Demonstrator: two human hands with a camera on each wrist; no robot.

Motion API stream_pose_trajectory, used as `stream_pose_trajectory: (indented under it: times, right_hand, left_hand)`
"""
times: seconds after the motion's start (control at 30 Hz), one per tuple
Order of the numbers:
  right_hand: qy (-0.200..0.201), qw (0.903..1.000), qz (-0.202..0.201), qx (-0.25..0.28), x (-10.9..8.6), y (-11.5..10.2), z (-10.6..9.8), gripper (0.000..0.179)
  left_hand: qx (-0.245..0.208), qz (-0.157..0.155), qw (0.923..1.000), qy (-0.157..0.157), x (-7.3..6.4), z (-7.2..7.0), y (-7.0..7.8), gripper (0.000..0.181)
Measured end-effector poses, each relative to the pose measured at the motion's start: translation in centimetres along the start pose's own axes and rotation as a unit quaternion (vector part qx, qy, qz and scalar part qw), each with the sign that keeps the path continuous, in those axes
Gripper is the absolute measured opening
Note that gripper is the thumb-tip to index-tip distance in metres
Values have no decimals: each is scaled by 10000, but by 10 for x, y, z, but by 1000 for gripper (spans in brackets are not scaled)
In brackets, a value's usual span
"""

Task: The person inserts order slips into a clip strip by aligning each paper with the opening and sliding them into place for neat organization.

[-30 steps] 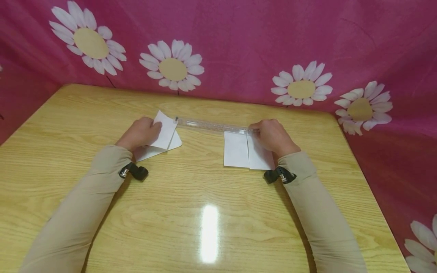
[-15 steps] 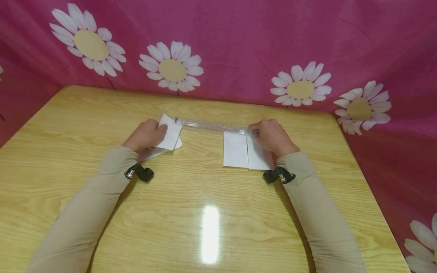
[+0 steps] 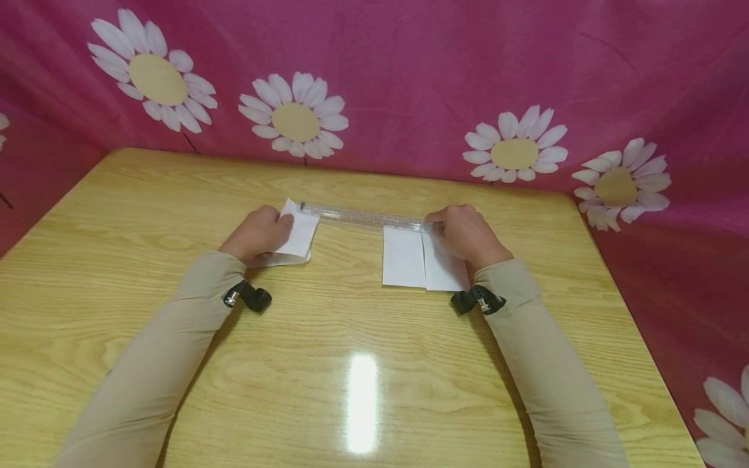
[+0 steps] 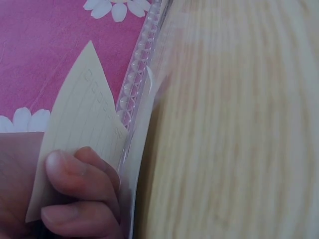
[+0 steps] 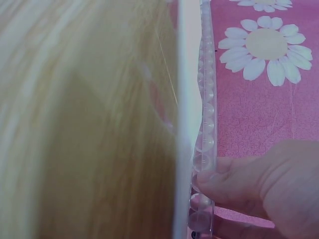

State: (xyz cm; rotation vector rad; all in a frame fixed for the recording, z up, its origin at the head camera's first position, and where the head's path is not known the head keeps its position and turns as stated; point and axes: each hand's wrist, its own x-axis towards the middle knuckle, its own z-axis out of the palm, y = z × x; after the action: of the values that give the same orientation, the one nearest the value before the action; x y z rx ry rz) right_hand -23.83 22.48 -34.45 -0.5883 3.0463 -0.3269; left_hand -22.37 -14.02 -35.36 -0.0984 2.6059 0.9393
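Note:
A long clear plastic strip with a row of round shapes, like a ruler (image 3: 363, 217), spans between the hands. My right hand (image 3: 468, 235) grips its right end, the thumb (image 5: 214, 181) lying on the strip in the right wrist view. Two white paper slips (image 3: 404, 257) sit side by side just below that end. My left hand (image 3: 259, 233) pinches another white paper slip (image 3: 301, 229) at the strip's left end; faint lines show on this slip (image 4: 82, 107) in the left wrist view. A second white piece (image 3: 281, 259) shows beneath the left hand, mostly hidden.
The wood-grain table (image 3: 328, 338) extends toward the person and to both sides. Behind it hangs a pink cloth (image 3: 404, 84) with large white daisies. Each wrist wears a black camera mount (image 3: 248, 297).
My left hand has moved slightly right, bringing its paper slip closer to the strip's left end, and the piece beneath is more covered. My right hand stays almost still.

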Motion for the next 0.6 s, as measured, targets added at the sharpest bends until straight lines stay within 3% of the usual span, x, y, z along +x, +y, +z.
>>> stream_pose_trajectory:
  times: [0.6]
  right_hand:
    - [-66, 10000, -10, 20, 0, -1, -1, 34]
  left_hand:
    - [88, 219, 9996, 145, 3, 6, 2, 40]
